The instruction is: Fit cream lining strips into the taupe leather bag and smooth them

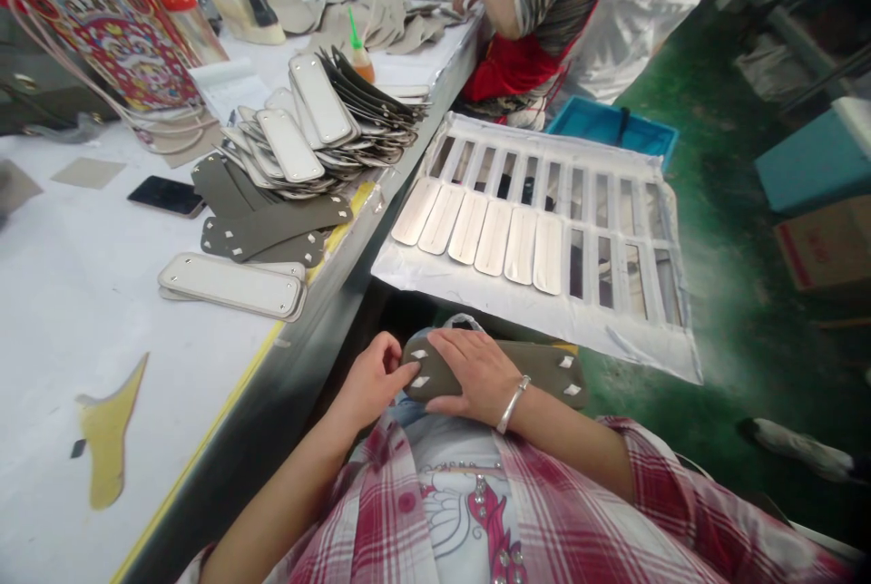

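Note:
An olive-grey leather strip (541,371) with rounded ends and pale diamond-shaped marks at both ends lies across my lap. My left hand (371,382) has its fingers curled, with the thumb against the strip's left end. Spread flat over the strip left of its middle is my right hand (480,374), thumb apart from the fingers. On the table to the left are similar olive strips (272,226), with white-faced strips (228,285) nearer me. Beyond the lap, a white slotted rack (469,294) carries several pale rounded strips (480,235) in its near row.
The white table (61,294) has a metal-sided edge on my left. On it are a phone (167,196), a pile of strips (296,140), a glue bottle (360,53) and a yellow piece (109,443). A co-worker (537,22) sits beyond the rack, near a blue tray (612,126).

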A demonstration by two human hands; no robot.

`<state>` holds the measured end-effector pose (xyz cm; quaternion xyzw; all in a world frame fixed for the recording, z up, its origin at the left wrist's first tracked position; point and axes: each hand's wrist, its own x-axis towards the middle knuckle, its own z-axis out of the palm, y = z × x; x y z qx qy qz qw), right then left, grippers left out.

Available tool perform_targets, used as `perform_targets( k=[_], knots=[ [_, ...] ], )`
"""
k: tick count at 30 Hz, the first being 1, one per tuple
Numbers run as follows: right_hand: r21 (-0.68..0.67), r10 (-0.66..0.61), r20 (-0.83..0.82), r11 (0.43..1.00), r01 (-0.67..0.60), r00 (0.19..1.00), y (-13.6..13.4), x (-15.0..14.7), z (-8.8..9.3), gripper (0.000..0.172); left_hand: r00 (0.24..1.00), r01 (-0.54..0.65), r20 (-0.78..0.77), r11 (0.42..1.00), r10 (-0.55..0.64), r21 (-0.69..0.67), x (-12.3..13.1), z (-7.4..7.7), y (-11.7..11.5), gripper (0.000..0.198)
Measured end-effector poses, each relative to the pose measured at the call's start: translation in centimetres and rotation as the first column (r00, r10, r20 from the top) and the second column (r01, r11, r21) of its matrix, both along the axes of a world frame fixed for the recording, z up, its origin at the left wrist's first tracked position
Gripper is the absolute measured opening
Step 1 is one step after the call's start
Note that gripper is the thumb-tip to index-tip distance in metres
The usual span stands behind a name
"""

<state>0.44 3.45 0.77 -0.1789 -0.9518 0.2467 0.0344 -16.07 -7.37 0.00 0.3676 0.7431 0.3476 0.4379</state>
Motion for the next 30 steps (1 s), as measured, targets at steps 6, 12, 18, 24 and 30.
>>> perform_targets(
  k=[6, 12, 18, 24, 30],
  knots=[
    [-0.21, -0.063, -0.093, 0.977, 0.042, 0.994, 1.0, 0.5, 0.9, 0.072, 0.979, -0.061, 0.195, 0.998, 0.057, 0.018, 0.6, -1.0, 0.1, 0.03],
    [-0.234, -0.429, -0.256, 0.897, 0.375, 0.866, 6.2, 10.2, 2.7, 0.048, 0.961, 0.136, -0.237, 0.989, -0.144, -0.05, -0.3, 0.6, 0.3, 0.04],
    [-0.1, -0.42, -0.122, 0.907, 0.41, 0.899, 5.4, 18.4, 1.2, 0.07, 0.648, 0.553, -0.692, 0.822, -0.32, 0.138, 5.0, 2.4, 3.8, 0.07],
    [-0.158, -0.252, -0.005, 0.956, 0.248, 0.968, 4.7, 16.8, -0.5, 0.091, 0.437, 0.784, -0.736, 0.619, -0.517, 0.031, 12.5, 0.4, 8.0, 0.08],
    [-0.259, -0.173, -0.076, 0.955, 0.148, 0.982, 5.8, 17.0, -1.8, 0.086, 0.404, 0.773, -0.753, 0.634, -0.519, -0.021, 13.4, 0.3, 8.8, 0.067]
  ],
)
